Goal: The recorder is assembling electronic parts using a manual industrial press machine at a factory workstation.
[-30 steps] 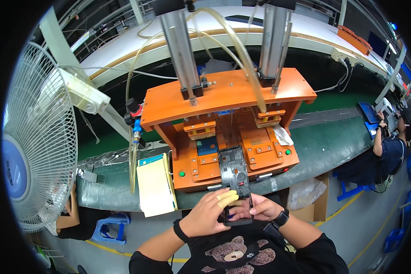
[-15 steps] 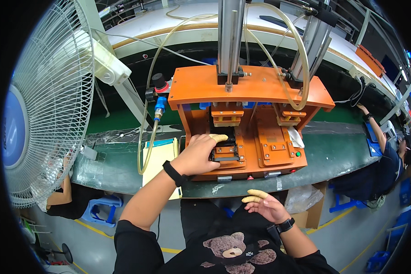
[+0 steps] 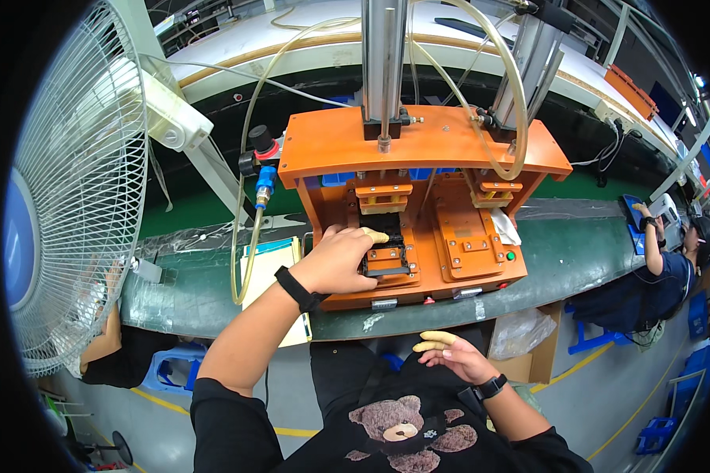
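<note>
Left hand [image 3: 331, 258] part-open, thumb and fingers spread on black plastic frame [image 3: 388, 273]; can't tell if gripping. Right hand [image 3: 456, 356] empty, loosely open, off table's [image 3: 572, 248] near edge. Left arm extended, right bent. Frame sits in left station, orange two-station press [image 3: 430, 142].

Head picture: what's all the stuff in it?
Fan: 1, white and blue, far left
Table: 1, white, at the back
Bench: 1, green, across the middle
Press: 1, orange, on the bench
Cylinders: 2, silver, atop the press
Hoses: several, yellowish, around the cylinders
Frame: 1, black, in the press's left side
Cloth: 1, white, at the press's right
Papers: a pile, mostly yellow, left of the press
Box: 1, brown, lower right
Bag: 1, clear, by the box
Stools: at least 2, blue, both sides
Co-workers: 2, dark clothes, both sides
Left hand: 1, yellow finger cover, on the frame
Right hand: 1, yellow finger covers, by the lap
</note>
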The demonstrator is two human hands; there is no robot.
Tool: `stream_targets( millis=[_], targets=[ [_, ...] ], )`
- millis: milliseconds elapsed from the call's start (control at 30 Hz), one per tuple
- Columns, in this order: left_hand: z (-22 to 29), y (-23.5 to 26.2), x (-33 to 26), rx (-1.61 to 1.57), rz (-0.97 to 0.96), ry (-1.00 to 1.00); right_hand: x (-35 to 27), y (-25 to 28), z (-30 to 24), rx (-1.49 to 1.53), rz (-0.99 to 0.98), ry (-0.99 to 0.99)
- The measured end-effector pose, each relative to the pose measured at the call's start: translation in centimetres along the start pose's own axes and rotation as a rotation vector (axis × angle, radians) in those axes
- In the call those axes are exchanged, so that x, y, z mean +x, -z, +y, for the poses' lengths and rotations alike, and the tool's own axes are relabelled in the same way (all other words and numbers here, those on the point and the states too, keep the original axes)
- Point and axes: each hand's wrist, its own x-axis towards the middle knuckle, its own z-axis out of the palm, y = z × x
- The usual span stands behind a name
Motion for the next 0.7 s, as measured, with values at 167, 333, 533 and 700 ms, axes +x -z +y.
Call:
stream_targets(
  millis=[167, 333, 533, 700],
  targets=[
    [-0.2, 0.0, -1.3, -0.159, 0.120, -0.030, 1.6, -0.7, 0.0, -0.048, -0.083, -0.019],
    [-2.5, -1.1, -6.6, -0.397, 0.333, -0.035, 2.1, -0.7, -0.2, -0.121, -0.069, -0.025],
    [-2.0, -2.8, -10.5, 0.081, 0.285, 0.046, 2.5, -0.2, -0.4, -0.190, 0.000, -0.046],
    [-1.6, -4.8, -11.3, 0.234, 0.314, 0.052, 4.7, -1.2, -0.7, -0.230, -0.085, -0.063]
  ],
)
